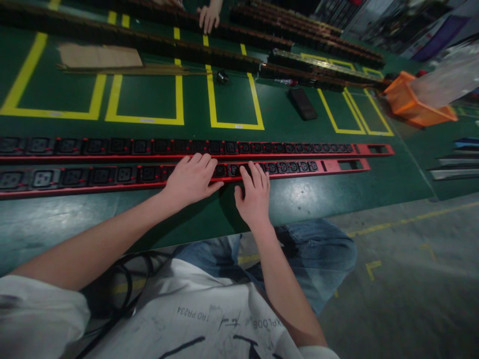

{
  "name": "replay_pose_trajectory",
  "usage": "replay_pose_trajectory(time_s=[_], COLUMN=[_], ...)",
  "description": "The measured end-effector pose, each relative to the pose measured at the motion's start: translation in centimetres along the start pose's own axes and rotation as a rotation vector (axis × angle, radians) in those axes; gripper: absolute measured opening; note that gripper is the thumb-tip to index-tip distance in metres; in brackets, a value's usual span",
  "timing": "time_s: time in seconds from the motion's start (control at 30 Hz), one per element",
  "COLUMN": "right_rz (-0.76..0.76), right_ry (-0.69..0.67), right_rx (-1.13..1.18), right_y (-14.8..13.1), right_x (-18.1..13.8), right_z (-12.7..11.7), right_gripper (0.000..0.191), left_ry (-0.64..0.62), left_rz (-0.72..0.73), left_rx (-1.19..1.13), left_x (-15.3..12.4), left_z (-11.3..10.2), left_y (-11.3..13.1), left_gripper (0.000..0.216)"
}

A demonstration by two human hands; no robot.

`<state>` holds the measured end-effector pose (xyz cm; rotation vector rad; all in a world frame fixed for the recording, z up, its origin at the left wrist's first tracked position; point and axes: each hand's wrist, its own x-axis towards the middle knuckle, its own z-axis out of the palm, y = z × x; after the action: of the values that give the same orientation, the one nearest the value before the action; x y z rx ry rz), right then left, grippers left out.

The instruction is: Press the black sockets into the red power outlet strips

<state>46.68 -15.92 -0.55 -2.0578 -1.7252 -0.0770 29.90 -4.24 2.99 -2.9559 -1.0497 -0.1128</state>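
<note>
Two long red power strips (355,165) lie side by side on the green bench, their tops lined with black sockets. Over the nearer strip rests my left hand (192,180), fingers laid across the sockets and thumb stretched along the near edge. Just to its right, my right hand (255,195) touches the same strip with its fingertips on the sockets, the thumb apart. Both hands look open, and they cover part of the socket row. The farther red strip (374,149) runs behind my fingers.
Yellow tape outlines (237,125) mark the green bench (299,192). Beyond are a cardboard piece (99,56), a black phone-like object (302,103), long dark strips (149,39) and an orange bin (419,102) with clear plastic. Another person's hand (209,18) is at the far side.
</note>
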Motion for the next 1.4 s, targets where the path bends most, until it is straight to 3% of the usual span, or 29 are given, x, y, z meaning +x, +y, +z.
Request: replay_pose_trajectory(time_s=[0.93, 1.4], right_rz=[-0.008, -0.019], right_ry=[0.0, 0.013], right_rx=[0.02, -0.009], right_y=[0.13, 0.12], right_x=[-0.05, -0.02], right_z=[0.13, 0.08], right_gripper=[0.052, 0.051], left_ry=[0.046, 0.008], left_rz=[0.017, -0.01], left_rx=[0.015, -0.032], left_x=[-0.1, -0.02], left_z=[0.44, 0.29], left_y=[-0.13, -0.07], left_gripper=[0.054, 0.053])
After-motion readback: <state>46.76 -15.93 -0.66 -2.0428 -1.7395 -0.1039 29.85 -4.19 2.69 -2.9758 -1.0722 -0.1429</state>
